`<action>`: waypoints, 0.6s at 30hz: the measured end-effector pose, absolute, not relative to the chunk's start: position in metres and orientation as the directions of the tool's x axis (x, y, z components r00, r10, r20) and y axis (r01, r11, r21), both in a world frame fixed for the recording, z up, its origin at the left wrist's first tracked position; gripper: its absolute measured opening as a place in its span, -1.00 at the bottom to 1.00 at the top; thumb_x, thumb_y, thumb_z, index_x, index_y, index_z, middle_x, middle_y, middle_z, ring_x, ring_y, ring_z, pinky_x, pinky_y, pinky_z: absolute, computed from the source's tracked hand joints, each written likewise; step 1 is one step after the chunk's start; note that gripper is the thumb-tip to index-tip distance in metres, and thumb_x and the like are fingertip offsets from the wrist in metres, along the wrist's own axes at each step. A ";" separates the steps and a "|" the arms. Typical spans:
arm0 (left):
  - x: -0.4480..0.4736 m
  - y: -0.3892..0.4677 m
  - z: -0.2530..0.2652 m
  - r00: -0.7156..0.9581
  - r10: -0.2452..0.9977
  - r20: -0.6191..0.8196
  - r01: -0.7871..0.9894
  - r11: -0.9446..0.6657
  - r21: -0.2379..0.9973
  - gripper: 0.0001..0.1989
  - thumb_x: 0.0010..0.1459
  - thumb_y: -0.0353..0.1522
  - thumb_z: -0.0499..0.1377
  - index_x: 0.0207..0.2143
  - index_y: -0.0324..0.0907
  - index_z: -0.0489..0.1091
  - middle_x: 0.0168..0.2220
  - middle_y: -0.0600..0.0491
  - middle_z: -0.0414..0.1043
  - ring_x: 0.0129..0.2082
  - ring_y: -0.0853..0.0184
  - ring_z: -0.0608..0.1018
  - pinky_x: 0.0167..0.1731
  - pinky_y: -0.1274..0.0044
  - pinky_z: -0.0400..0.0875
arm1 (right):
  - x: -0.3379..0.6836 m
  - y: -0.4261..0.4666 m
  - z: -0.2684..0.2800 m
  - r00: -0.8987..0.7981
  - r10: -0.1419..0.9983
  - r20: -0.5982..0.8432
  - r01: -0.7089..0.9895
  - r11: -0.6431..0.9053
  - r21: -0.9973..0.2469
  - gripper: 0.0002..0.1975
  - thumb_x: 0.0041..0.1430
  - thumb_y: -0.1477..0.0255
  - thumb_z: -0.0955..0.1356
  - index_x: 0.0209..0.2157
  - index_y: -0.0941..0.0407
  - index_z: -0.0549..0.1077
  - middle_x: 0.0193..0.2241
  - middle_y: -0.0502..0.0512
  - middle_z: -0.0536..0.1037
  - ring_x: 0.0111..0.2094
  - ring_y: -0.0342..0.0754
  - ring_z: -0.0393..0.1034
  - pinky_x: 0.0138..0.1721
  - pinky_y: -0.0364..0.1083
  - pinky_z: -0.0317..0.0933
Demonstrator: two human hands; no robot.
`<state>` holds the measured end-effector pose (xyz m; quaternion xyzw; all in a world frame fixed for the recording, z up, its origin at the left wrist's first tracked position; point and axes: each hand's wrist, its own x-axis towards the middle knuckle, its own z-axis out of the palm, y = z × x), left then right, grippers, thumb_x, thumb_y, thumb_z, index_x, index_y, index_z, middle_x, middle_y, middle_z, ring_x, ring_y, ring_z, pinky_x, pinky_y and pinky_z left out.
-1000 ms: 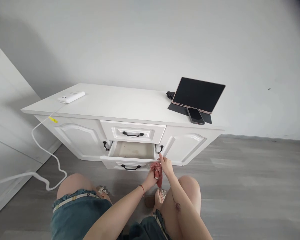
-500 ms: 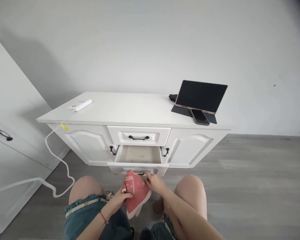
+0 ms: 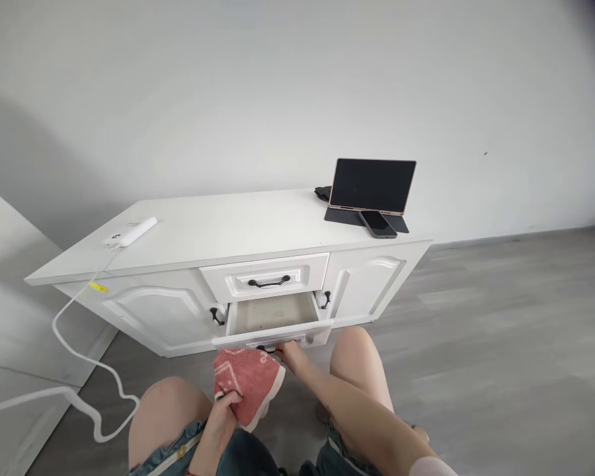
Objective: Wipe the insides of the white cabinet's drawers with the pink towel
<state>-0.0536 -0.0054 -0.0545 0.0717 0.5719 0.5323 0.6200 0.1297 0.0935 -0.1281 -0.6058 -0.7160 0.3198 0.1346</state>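
A folded red cloth [image 3: 250, 383] with pale edging and white markings, looking like a small towel, is pinched in my left hand [image 3: 223, 413] in front of the cabinet. My right hand [image 3: 293, 357] is at the lower drawer's dark handle [image 3: 265, 349], its fingers closed around the right end. The lower drawer [image 3: 277, 312] stands pulled out, its pale inner bottom showing only a few small specks. Above it, the upper drawer [image 3: 265, 281] is closed. Part of the handle is hidden behind the cloth and my right fingers.
On the white cabinet top [image 3: 218, 228] are a propped tablet [image 3: 373, 185], a phone [image 3: 377, 225], a black item [image 3: 322, 193] and a white power strip [image 3: 136, 231]. Its white cord [image 3: 86, 357] hangs at the left. My knees flank the open drawer.
My right hand has left the cloth's side and closed on the lower drawer's handle. The cloth has shifted left in my left hand. The view has turned somewhat.
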 end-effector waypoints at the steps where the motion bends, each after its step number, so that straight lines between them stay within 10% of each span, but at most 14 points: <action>1: -0.055 -0.005 -0.056 -0.206 0.752 -0.626 -0.586 0.418 0.694 -0.60 -0.44 -0.55 0.18 -0.41 -0.10 0.34 -0.58 0.21 0.46 -0.44 0.21 0.58 -0.47 0.49 0.45 | 0.129 0.099 -0.129 -0.215 0.955 -0.202 0.776 0.042 -0.629 -0.79 0.12 0.50 0.30 -0.36 0.16 0.60 -0.48 0.14 0.60 -0.37 0.01 0.48 -0.32 -0.13 0.23; 18: -0.060 -0.006 -0.066 -0.169 0.715 -0.679 -0.655 0.433 0.619 -0.67 -0.26 -0.56 0.34 -0.41 -0.12 0.37 -0.46 0.08 0.57 -0.13 0.04 0.57 -0.06 0.26 0.47 | 0.124 0.188 -0.103 -0.069 0.895 -0.441 0.682 -0.281 -0.676 -0.73 0.24 0.30 0.31 -0.15 0.21 0.42 -0.22 0.06 0.49 -0.26 -0.07 0.43 -0.24 -0.03 0.37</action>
